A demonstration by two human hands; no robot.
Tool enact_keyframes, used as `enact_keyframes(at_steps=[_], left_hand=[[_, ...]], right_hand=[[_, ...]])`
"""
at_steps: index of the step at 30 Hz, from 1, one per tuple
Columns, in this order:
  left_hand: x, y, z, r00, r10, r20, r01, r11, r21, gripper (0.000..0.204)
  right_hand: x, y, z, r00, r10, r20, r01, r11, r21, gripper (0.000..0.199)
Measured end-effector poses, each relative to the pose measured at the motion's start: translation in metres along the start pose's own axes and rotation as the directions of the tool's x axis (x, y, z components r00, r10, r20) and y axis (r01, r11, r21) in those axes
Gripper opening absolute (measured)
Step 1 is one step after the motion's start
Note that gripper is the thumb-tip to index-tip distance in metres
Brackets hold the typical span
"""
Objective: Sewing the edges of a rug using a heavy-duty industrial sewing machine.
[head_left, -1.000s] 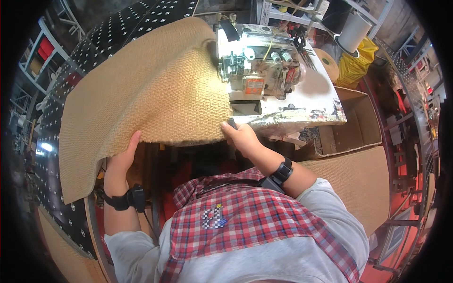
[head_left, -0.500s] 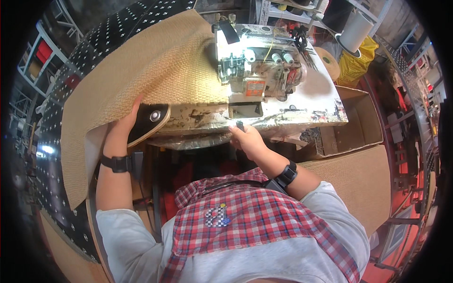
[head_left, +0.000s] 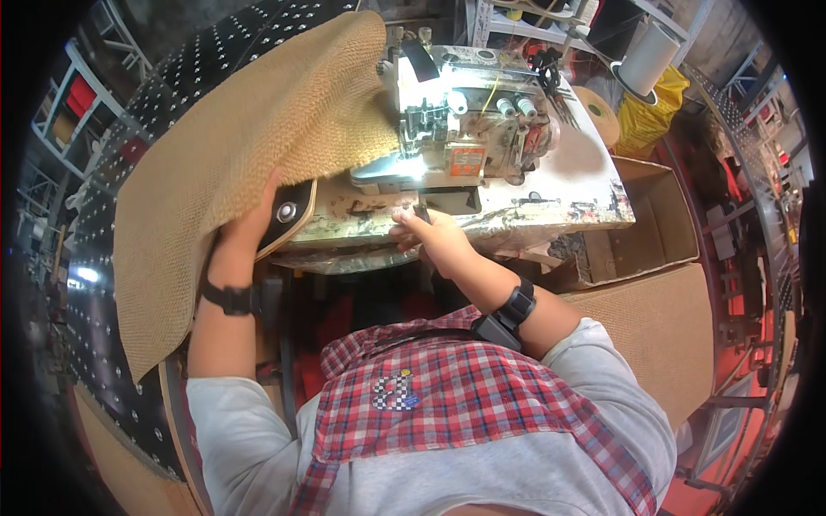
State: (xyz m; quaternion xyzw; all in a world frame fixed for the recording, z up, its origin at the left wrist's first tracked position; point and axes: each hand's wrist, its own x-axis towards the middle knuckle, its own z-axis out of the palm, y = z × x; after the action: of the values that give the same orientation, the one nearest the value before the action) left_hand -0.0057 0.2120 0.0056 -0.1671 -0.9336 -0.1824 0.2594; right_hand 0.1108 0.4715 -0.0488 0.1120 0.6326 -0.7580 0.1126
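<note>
Here, a person is working a coarse tan mat [head_left: 232, 163] at a sewing machine [head_left: 465, 129].

From the head view, the left hand [head_left: 249, 228] is gripping the mat's edge and lifting it off the table's left corner, baring a black disc [head_left: 286, 211] there; the mat is draping over the table's left side and hanging down beside the left arm. The right hand [head_left: 430, 234] is pinching a small dark tool [head_left: 422, 211] at the front edge of the worn, stained table [head_left: 551, 193], just below the lit needle area. A studded black surface [head_left: 103, 198] is lying to the left under the mat. An open cardboard box [head_left: 658, 219] is standing right of the table; its contents are not clear. A yellow bag [head_left: 650, 116] and a white roll [head_left: 650, 56] are sitting behind.
</note>
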Motion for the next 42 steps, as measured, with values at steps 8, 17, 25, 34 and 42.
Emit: enact_keyframes(at_steps=[8,17,25,34,42], left_hand=[[-0.133,0.081,-0.046,0.912,0.263,0.313,-0.166,0.938,-0.304,0.038],[-0.190,-0.003,-0.144,0.850,0.176,0.496,0.225,0.731,-0.645,0.044],[-0.126,-0.172,-0.129,0.672,-0.718,-0.184,0.473,0.607,-0.639,0.040],[-0.112,-0.221,-0.118,0.367,-0.922,0.127,0.496,0.078,-0.865,0.052],[-0.200,-0.087,-0.164,0.472,-0.838,0.273,0.058,-0.280,-0.958,0.060]], right_hand=[[0.018,-0.013,0.025,0.998,0.005,0.068,-0.022,0.968,0.249,0.022],[-0.006,-0.010,-0.003,0.988,0.143,-0.059,-0.118,0.943,0.310,0.019],[-0.001,-0.001,0.012,0.989,0.137,-0.055,-0.121,0.967,0.223,0.019],[0.015,0.001,0.012,0.990,0.063,-0.127,-0.041,0.986,0.164,0.026],[0.016,0.001,0.007,0.984,0.094,-0.153,-0.036,0.938,0.344,0.028]])
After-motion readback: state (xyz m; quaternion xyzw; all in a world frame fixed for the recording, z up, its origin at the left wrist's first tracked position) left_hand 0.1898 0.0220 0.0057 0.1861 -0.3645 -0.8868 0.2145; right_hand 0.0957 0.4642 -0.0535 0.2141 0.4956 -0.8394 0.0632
